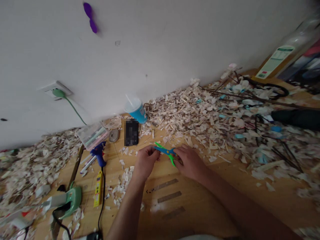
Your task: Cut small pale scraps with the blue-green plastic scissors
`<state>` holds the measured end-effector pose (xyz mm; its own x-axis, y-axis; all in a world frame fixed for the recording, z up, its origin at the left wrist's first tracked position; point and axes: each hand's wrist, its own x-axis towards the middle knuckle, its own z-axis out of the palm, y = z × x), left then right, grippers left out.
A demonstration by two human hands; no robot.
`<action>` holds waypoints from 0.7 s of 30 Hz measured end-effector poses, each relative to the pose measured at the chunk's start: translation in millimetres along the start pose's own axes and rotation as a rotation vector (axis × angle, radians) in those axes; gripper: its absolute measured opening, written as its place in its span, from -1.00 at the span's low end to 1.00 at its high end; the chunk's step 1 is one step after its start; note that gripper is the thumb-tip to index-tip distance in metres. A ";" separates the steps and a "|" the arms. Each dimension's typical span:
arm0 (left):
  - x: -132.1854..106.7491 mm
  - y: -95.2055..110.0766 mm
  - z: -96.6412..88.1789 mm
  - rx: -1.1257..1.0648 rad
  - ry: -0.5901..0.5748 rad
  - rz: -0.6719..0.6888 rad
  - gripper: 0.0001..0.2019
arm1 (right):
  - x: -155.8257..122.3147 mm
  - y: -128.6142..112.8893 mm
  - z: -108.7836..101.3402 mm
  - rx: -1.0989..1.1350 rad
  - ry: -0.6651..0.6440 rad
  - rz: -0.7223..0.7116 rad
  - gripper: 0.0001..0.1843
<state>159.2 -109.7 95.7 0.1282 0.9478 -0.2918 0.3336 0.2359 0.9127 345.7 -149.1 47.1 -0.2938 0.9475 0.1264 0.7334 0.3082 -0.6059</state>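
Observation:
In the middle of the head view my right hand (pixel 186 158) grips the handles of a pair of blue and green scissors (pixel 165 151). The blades are spread and point left, toward my left hand (pixel 147 156). My left thumb and fingers are pinched together beside the blade tips; whatever lies between them is too small to make out. Under both hands is the wooden table (pixel 175 181), with three dull strips (pixel 169 196) lying on it in front of me. A small heap of pale scraps (pixel 126 178) lies left of my left forearm.
Heaps of pale scraps (pixel 180 106) cover the back and right, with twigs among them. Behind my hands stand a blue cup (pixel 137 111) and a black phone (pixel 131 132). At left lie a blue glue gun (pixel 100 155), a yellow box (pixel 98 188) and a green power strip (pixel 74 200).

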 end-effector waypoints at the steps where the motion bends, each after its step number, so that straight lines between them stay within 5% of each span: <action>1: 0.7 -1.1 -0.6 -0.007 -0.008 0.002 -0.83 | 0.1 0.3 0.0 -0.022 -0.005 0.004 -0.96; 10: 2.0 -4.7 -5.0 -0.062 -0.104 0.054 -0.73 | -1.3 6.1 -1.7 -0.119 0.018 0.009 -0.94; 16: -1.2 -3.6 -4.4 -0.043 -0.063 0.057 -0.73 | -0.4 14.3 -6.9 0.091 0.283 0.090 -0.93; 21: -5.1 -2.3 -3.6 -0.100 -0.028 0.009 -0.77 | -0.9 12.0 -11.3 0.042 0.071 -0.068 -0.85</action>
<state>154.4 -114.3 96.1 0.1574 0.9439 -0.2904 0.2376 0.2492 0.9388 361.7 -145.3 48.6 -0.2966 0.9287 0.2225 0.6866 0.3693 -0.6262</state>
